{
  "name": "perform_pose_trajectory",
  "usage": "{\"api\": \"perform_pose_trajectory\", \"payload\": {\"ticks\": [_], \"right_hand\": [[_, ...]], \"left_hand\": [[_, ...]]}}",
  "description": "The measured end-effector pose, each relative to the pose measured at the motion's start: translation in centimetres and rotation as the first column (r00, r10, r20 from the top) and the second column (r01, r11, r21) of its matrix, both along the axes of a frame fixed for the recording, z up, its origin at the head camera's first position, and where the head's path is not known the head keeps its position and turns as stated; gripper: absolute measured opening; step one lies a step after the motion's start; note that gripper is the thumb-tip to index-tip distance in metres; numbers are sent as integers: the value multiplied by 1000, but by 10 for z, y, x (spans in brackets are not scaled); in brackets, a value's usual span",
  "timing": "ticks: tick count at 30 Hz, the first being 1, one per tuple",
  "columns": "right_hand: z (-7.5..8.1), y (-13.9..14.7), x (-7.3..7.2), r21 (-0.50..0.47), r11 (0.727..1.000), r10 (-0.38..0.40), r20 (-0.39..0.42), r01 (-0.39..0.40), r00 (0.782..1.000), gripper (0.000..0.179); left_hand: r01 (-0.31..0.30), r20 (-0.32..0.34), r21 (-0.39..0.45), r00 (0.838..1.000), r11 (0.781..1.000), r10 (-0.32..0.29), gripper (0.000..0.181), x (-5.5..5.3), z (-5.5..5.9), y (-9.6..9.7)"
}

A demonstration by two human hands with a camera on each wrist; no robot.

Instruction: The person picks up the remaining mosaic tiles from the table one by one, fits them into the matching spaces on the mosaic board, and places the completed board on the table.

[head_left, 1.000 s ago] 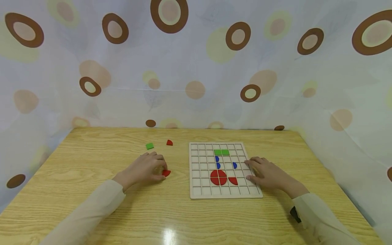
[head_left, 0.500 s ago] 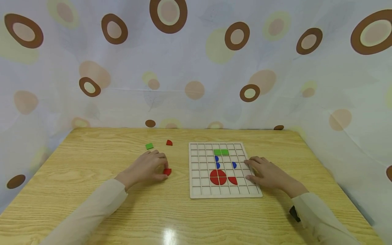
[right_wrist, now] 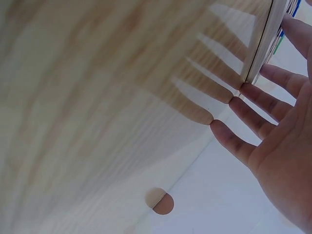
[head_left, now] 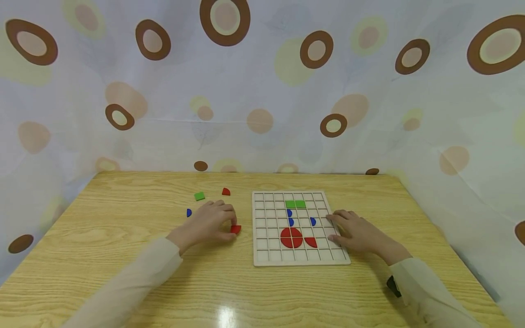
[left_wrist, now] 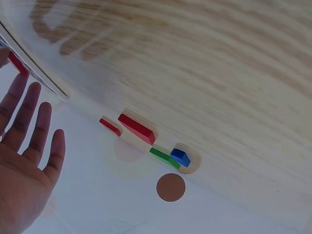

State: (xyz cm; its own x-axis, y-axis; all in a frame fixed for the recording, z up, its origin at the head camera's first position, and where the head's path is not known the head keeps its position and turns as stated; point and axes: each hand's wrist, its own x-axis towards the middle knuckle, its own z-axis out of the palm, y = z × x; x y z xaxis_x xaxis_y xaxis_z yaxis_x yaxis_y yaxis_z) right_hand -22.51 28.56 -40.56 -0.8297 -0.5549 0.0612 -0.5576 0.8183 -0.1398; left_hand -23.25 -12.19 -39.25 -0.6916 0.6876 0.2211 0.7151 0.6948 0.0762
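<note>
In the head view my left hand (head_left: pixel 208 224) pinches a red quarter-circle piece (head_left: pixel 235 229) between thumb and forefinger, just left of the gridded board (head_left: pixel 260 257). Its other fingers are spread in the left wrist view, where the same red piece (left_wrist: pixel 18 63) is at the edge. My right hand (head_left: pixel 356 231) rests at the board's right edge, fingers extended and tips touching the tabletop in the right wrist view. On the board are two green squares (head_left: pixel 295 204), several blue half-circles (head_left: pixel 313 222), a full red circle of quarter pieces (head_left: pixel 291 238) and a separate red quarter-circle (head_left: pixel 311 242).
Loose on the wooden table (head_left: pixel 197 291) lie a green square (head_left: pixel 199 196), a red quarter-circle (head_left: pixel 226 192) and a blue half-circle (head_left: pixel 189 212). The left wrist view shows another red piece (left_wrist: pixel 110 127) there. A patterned curtain (head_left: pixel 262 91) stands behind the table.
My left hand has moved right toward the board with the red quarter-circle piece. The blue half-circle behind it has come into sight. My right hand has stayed at the board's edge.
</note>
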Motion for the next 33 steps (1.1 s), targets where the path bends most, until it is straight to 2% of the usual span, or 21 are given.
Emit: {"api": "perform_pose_trajectory", "payload": {"ticks": [13,23,33], "right_hand": [[1,-1,1,-1,1000,-3,4,3,1000,54],[1,-1,0,2,1000,-4,3,4,1000,53],[1,-1,0,-1,1000,-2,-5,2,1000,53]], "left_hand": [[27,11,-8,1000,1000,-27,24,-1,2,31],[22,77,-45,997,999,-18,27,-1,1,60],[74,38,-76,997,994,-71,27,2,4,93]]}}
